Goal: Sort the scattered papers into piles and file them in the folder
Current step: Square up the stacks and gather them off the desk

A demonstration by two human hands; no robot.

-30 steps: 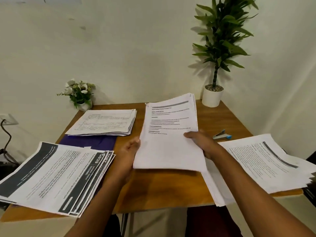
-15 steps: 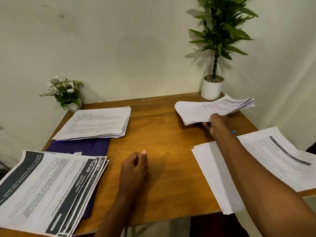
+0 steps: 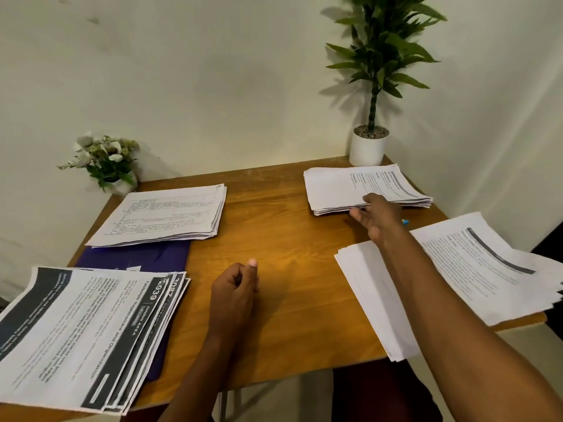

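Several paper piles lie on the wooden table [image 3: 280,300]. A far-right pile [image 3: 344,187] lies flat near the plant pot, and my right hand [image 3: 376,216] touches its near edge with fingers spread and relaxed. My left hand [image 3: 236,292] rests on the table's middle, fingers loosely curled, holding nothing. A far-left pile [image 3: 164,214] lies partly on a purple folder [image 3: 143,257]. A dark-headed pile [image 3: 82,333] covers the folder's near part at front left. A front-right pile [image 3: 475,269] overhangs the table edge.
A tall green plant in a white pot [image 3: 368,147] stands at the back right corner. A small flower pot [image 3: 106,162] stands at the back left. A bit of a blue stapler [image 3: 405,221] shows behind my right wrist. Walls close the back and right.
My right hand has carried the stack from the table's middle to the far right, set it down flat and loosened its grip. My left hand let go and came to rest on the table.
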